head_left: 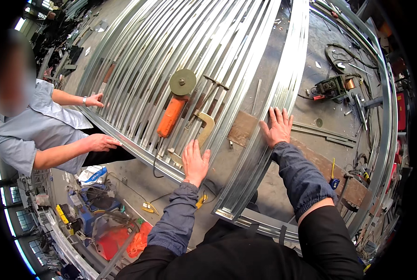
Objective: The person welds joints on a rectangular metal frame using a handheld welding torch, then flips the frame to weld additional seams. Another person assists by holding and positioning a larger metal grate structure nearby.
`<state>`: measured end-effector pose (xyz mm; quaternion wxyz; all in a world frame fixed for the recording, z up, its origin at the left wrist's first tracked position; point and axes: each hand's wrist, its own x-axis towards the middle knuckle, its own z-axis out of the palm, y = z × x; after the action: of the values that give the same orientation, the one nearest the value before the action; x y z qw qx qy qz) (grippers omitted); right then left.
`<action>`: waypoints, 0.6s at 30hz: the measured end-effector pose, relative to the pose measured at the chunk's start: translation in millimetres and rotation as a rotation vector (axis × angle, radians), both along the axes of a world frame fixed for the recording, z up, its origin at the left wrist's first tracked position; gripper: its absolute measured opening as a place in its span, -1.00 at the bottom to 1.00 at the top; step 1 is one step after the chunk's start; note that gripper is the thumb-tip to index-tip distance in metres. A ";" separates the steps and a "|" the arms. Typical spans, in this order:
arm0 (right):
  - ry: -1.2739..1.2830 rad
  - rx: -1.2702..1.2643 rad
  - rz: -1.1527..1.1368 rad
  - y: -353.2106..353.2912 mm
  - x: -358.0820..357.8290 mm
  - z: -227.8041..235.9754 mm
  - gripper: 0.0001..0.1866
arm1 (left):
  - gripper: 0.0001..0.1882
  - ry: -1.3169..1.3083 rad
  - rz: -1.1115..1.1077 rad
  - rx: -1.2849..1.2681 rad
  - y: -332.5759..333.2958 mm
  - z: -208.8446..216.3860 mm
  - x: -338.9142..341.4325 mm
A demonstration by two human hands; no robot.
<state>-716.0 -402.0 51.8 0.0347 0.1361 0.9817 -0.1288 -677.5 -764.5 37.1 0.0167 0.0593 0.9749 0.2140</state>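
My left hand (196,163) lies with straightened fingers at the near right corner of a slatted metal frame (138,156), close to a C-clamp (208,130). The clamp has a brass-coloured body and a T-shaped bar. An angle grinder (170,117) with an orange body and a round green disc rests on the slats to the left of it. Farther right, my right hand (278,128) is flat and spread on a bundle of long galvanized metal profiles (250,172). Neither hand grips anything.
At the left, a co-worker in a grey shirt (50,126) touches the frame with both hands. A welding-type machine with cables (329,87) stands on the floor at right. A tape measure (334,182), rusty plates (243,128) and red plastic sheeting (113,240) lie around.
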 end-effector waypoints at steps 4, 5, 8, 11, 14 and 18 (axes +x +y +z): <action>-0.003 0.029 0.008 -3.9 -3.5 0.0 -0.14 | -0.05 -0.016 0.006 -0.059 6.7 9.8 3.0; -0.012 0.027 0.006 -4.2 -3.0 -1.2 -0.15 | 0.00 -0.003 -0.017 -0.074 8.6 15.8 2.8; 0.003 0.049 0.014 -3.4 -1.8 -11.4 -0.18 | 0.07 0.013 -0.028 -0.065 6.5 21.7 2.2; -0.018 0.082 0.000 -3.2 -1.4 -9.6 -0.18 | 0.07 0.009 -0.010 -0.044 8.0 19.5 2.0; -0.057 0.090 0.004 -4.8 -3.5 -7.7 -0.19 | 0.05 -0.013 0.012 -0.054 8.3 20.9 3.6; -0.067 0.112 0.010 -2.9 -3.7 -9.3 -0.19 | 0.02 0.006 0.015 -0.060 9.6 19.5 3.9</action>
<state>-719.7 -405.0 42.5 0.0607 0.1374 0.9862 -0.0690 -673.6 -754.9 56.6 0.0136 0.0520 0.9813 0.1846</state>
